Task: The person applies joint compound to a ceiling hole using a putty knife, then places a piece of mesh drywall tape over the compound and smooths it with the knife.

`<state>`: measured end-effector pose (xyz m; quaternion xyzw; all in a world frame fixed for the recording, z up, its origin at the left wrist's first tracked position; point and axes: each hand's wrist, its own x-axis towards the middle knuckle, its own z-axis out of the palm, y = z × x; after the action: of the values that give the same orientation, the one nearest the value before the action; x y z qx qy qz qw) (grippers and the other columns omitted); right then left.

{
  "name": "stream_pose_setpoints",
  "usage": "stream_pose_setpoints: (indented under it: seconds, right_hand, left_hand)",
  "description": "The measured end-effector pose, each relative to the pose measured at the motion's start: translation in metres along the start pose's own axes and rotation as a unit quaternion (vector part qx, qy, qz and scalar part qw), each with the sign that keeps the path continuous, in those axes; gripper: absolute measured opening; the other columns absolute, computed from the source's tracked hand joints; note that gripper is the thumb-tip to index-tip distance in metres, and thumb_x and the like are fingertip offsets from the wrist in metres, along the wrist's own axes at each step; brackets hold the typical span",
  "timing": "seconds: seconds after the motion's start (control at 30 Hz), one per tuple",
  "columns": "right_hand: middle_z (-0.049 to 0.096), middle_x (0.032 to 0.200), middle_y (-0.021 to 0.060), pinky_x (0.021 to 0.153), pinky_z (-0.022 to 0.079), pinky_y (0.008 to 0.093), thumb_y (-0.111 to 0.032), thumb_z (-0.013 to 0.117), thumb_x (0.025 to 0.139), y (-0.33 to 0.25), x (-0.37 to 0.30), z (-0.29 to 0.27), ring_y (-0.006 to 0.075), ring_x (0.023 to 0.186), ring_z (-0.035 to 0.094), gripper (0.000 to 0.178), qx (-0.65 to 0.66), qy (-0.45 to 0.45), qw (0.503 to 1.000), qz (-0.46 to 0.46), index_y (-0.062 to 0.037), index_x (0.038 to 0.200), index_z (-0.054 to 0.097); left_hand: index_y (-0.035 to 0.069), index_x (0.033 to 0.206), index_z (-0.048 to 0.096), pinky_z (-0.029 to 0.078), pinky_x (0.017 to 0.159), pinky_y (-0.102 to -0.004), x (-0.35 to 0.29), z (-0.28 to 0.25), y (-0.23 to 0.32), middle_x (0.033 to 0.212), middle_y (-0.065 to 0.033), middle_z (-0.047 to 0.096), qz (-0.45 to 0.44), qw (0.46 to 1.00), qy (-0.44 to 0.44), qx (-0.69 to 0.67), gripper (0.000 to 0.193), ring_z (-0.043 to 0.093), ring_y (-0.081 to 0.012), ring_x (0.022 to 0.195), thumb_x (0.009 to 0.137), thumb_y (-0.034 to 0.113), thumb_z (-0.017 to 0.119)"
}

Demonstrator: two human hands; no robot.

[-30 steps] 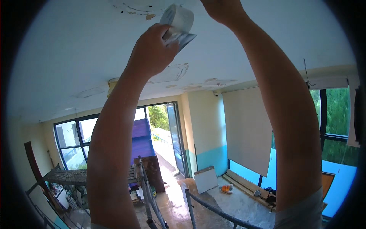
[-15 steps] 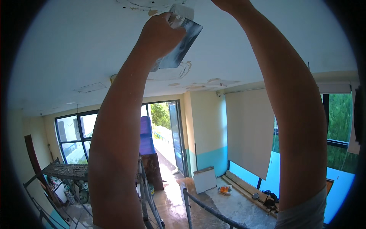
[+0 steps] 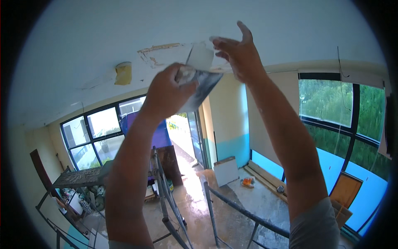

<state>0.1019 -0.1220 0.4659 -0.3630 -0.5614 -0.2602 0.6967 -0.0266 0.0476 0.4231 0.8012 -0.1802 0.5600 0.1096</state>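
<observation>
My left hand [image 3: 168, 89] is closed around a flat steel trowel [image 3: 204, 85], whose dark grey blade slants down to the right below the ceiling. A pale, square-edged piece [image 3: 201, 57] stands up above the blade by my left fingers; what it is I cannot make out. My right hand [image 3: 240, 56] is raised just to the right of that piece. Its fingers are apart and curved, one pointing up, and nothing shows in them. Above and behind both hands spreads the white ceiling [image 3: 186, 20], with a peeling brownish patch [image 3: 159, 46].
A yellowish round opening or fitting [image 3: 123, 74] sits in the ceiling at left. Below stand metal scaffold rails [image 3: 236, 205] and a rough plank platform [image 3: 81, 177]. A white board [image 3: 226, 172] leans against the wall near the open door [image 3: 192, 137]. Timber [image 3: 265, 182] lies along the right wall.
Both hands are lower in view, and the trowel came down with my left hand. My right hand, mostly cut off at the top before, now shows whole, nearer the left one.
</observation>
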Motion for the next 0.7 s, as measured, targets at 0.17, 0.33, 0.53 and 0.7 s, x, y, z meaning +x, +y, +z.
stream_pose_setpoints:
  seconds: [0.17,0.33,0.53,0.7]
  right_hand:
    - [0.065,0.109,0.0244,0.077,0.053,0.0302,-0.012,0.070,0.083,0.047,-0.077,0.003,0.0219,0.087,0.064,0.090,-0.004,-0.003,0.996,0.090,0.0050,0.143,0.006]
    - [0.066,0.108,0.0207,0.076,0.052,0.0305,-0.009,0.066,0.086,0.084,-0.178,0.008,0.0186,0.088,0.062,0.059,0.009,0.058,0.978,0.202,0.0021,0.131,0.029]
    - [0.068,0.107,0.0149,0.075,0.051,0.0281,-0.016,0.070,0.085,0.103,-0.289,0.008,0.0159,0.084,0.064,0.033,-0.064,-0.023,0.932,0.357,0.0003,0.113,0.064]
    - [0.067,0.108,0.0069,0.072,0.049,0.0277,-0.024,0.072,0.083,0.093,-0.355,0.006,0.0119,0.081,0.058,0.047,-0.193,-0.114,0.884,0.409,-0.0079,0.126,0.063]
  left_hand:
    - [0.003,0.110,0.062,0.051,0.082,-0.0339,-0.076,0.021,-0.017,0.095,-0.0130,0.069,-0.113,0.987,-0.093,-0.068,0.041,0.066,-0.0208,0.087,0.077,0.025,0.072]
    - [0.001,0.111,0.060,0.049,0.085,-0.0369,-0.161,0.053,-0.043,0.099,-0.0192,0.066,-0.195,0.954,-0.149,-0.172,0.040,0.065,-0.0290,0.092,0.077,0.018,0.071]
    - [0.000,0.109,0.061,0.049,0.085,-0.0356,-0.255,0.071,-0.050,0.099,-0.0167,0.066,-0.237,0.919,-0.217,-0.226,0.037,0.065,-0.0274,0.093,0.077,0.017,0.071]
    - [0.000,0.108,0.061,0.049,0.084,-0.0345,-0.322,0.085,-0.044,0.101,-0.0161,0.064,-0.227,0.920,-0.232,-0.218,0.035,0.063,-0.0249,0.095,0.078,0.016,0.070]
